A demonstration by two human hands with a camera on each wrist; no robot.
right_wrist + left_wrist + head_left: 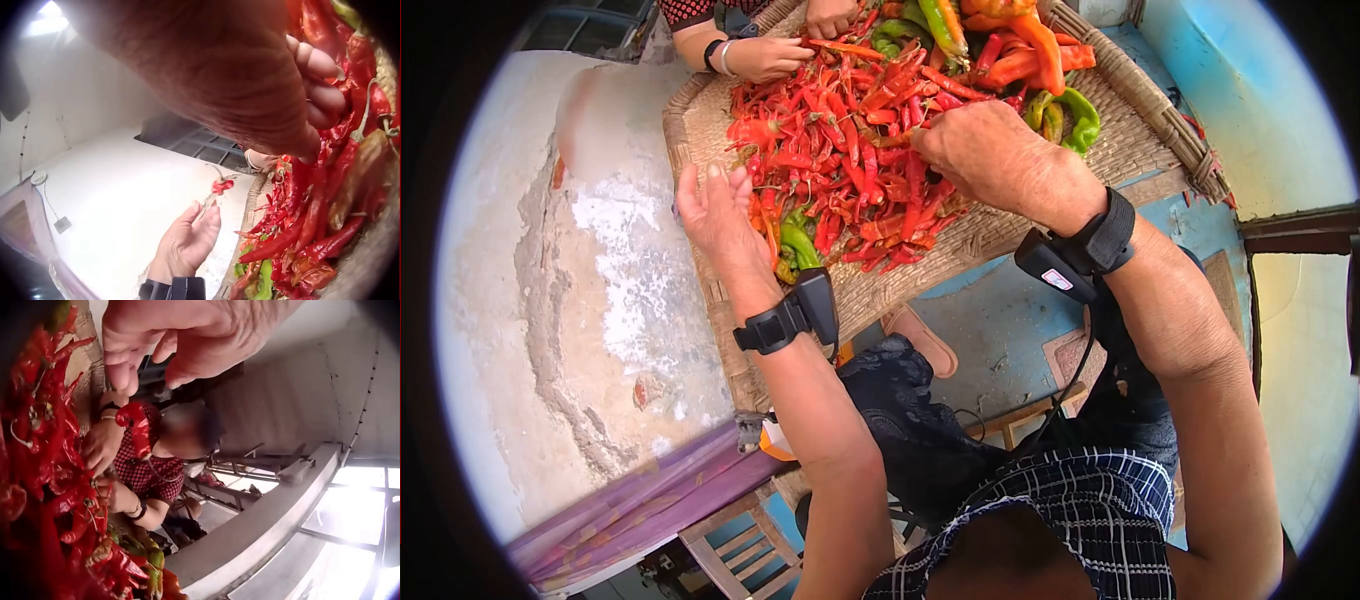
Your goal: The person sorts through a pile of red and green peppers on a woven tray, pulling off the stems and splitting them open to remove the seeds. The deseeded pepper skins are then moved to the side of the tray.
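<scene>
Left hand hanging open, likely releasing the airborne pepper.
I'm curling right hand over the pile, grip unclear.

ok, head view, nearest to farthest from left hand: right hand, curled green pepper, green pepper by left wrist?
From left hand:
1. Wrist-side green pepper: just to its right
2. Right hand: further right, at the chillies
3. Curled green pepper: farthest right, past right hand

Pink slipper, purple cloth
</scene>
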